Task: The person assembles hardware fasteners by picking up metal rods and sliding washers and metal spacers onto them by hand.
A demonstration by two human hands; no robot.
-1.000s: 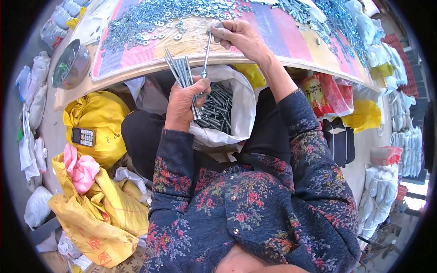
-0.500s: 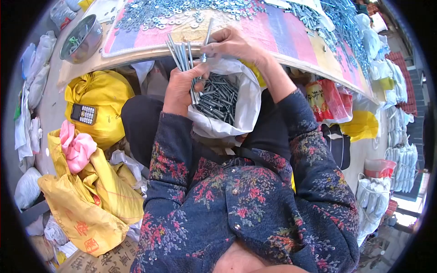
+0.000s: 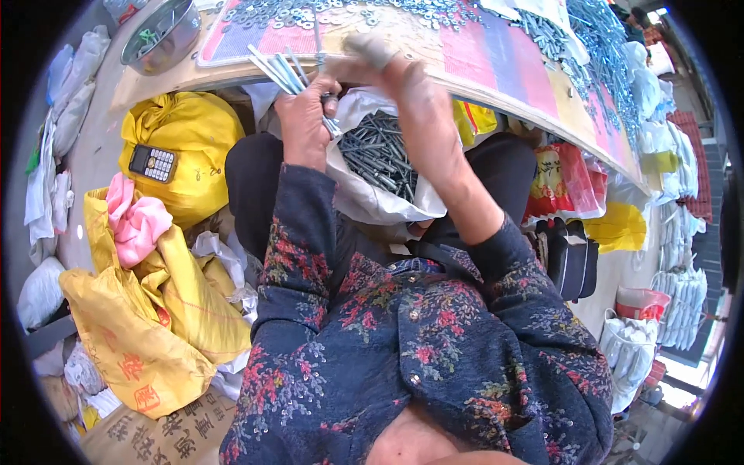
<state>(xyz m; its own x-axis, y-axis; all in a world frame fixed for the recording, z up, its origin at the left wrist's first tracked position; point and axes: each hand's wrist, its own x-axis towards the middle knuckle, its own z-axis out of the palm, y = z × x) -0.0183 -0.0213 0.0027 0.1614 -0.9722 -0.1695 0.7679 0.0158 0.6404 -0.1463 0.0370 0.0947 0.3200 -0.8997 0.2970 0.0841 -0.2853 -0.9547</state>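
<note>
My left hand (image 3: 301, 128) is closed around a bundle of long thin metal rods (image 3: 273, 71) whose upper ends fan out toward the table edge. One separate rod (image 3: 317, 37) stands upright just above that hand, with a small piece around it lower down. My right hand (image 3: 407, 89) is at the table edge, right of the bundle. It is smeared by motion, so its fingers and anything in them cannot be made out. Below both hands, a white sack (image 3: 360, 205) between my knees holds many dark metal rods or bolts (image 3: 378, 155).
Washers (image 3: 287, 15) lie spread on the striped tabletop (image 3: 457, 54), with heaped bolts (image 3: 593, 54) at its right. A metal bowl (image 3: 177, 50) sits at the left corner. A tied yellow bag (image 3: 209, 190) with a keypad phone (image 3: 153, 163) on it stands left of my knee.
My right hand has swung from beside the rods into a blurred position over the table edge and sack. My left hand still grips the bundle, now tipped further left. The view has shifted slightly.
</note>
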